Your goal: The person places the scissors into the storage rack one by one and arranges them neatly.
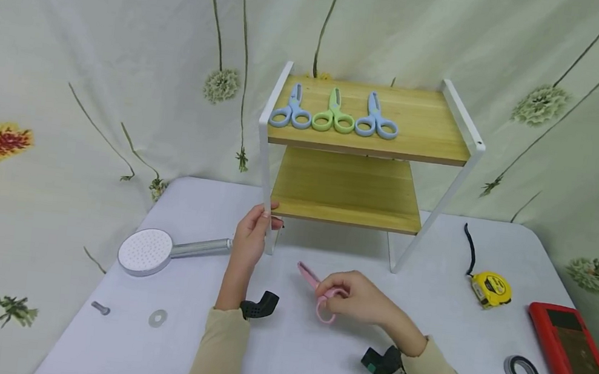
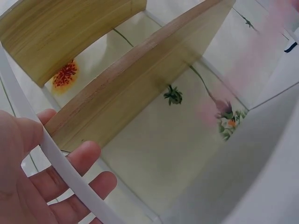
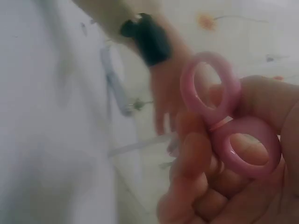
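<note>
Pink scissors (image 1: 310, 274) are pinched by the handle end in my right hand (image 1: 359, 300), their blades pointing up and left over the table. In the right wrist view both pink handle loops (image 3: 250, 148) show between thumb and fingers. My left hand (image 1: 252, 234) grips the white left leg (image 2: 65, 170) of a two-tier wooden shelf (image 1: 354, 190), near the lower board. Thumb and fingers lie on either side of that leg. On the top board, blue scissors (image 1: 292, 110), green scissors (image 1: 334, 114) and a second blue pair (image 1: 376, 120) lie in a row at the left.
Left of the shelf lie a shower head (image 1: 146, 252), a bolt (image 1: 100, 308) and a washer (image 1: 158, 318). At the right are a yellow tape measure (image 1: 491, 289), a black-and-silver ring (image 1: 522, 372) and a red tray-like case (image 1: 552, 335). Floral cloth (image 1: 128, 41) hangs behind the table.
</note>
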Motion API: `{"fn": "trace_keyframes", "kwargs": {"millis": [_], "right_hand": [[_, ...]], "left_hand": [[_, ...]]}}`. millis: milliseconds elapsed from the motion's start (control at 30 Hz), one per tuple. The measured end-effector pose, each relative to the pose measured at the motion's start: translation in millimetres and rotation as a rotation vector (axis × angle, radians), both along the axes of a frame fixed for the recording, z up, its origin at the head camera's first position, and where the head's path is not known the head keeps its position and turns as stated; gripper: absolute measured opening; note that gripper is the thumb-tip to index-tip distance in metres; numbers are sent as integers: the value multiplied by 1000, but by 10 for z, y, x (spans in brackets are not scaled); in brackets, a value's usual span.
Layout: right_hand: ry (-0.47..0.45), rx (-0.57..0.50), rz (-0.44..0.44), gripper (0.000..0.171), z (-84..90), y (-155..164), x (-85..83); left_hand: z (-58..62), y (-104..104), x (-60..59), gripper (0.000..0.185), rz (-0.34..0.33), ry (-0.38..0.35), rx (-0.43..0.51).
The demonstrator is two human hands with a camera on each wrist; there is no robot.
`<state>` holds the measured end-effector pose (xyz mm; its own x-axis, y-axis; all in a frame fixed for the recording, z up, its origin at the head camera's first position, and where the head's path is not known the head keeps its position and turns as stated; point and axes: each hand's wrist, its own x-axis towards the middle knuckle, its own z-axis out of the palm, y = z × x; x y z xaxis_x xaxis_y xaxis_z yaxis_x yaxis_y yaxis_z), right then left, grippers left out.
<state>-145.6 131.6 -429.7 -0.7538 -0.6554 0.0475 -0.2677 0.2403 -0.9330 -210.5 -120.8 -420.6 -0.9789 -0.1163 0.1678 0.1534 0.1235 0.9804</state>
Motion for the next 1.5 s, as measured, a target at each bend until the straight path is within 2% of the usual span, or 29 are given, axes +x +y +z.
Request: {"fn": "trace_keyframes", "kwargs": {"millis": [133,267,367,433,533,600,700,767,867,1000,1133,1267,1500], "right_hand": [[114,9,23,17,568,234,-21],[284,0,22,17,1171,443,-23],[411,-36,-32,21,1584,569,-66],[465,-46,-104,21,1825,625,-126],[490,21,-277,18,2134,683,-251],[482,108,-404,19,2307,706,-345],[451,282,-534,29,2517,722,-503],[455,403,-567,35,2605,722,-624],[484,557,-567,37,2648,692,-799],[553,672,-577,34,2594,648,-945],[611,768,-605,34,2525,618,-975],[659,823,-611,32,2481,602,-954],[727,819,-613,30,2457,582,-926]], "left_hand": [[-15,-6,-1,32,2,5,-8],[-17,-16,-11,32,-8,-1,-15],[-12,-30,-27,32,-13,-1,-18],[-7,-43,-38,32,-10,-4,-23],[4,-59,-49,32,-4,-10,-22],[10,-65,-53,33,-7,-13,-23],[8,-68,-60,33,-11,-18,-21],[1,-66,-60,33,-9,-23,-13],[-10,-56,-51,32,-7,-34,2],[-20,-35,-29,32,-10,-37,13],[-26,-23,-20,32,-16,-33,13],[-22,-16,-22,32,-24,-35,11],[-23,-17,-23,32,-25,-34,12]]}}
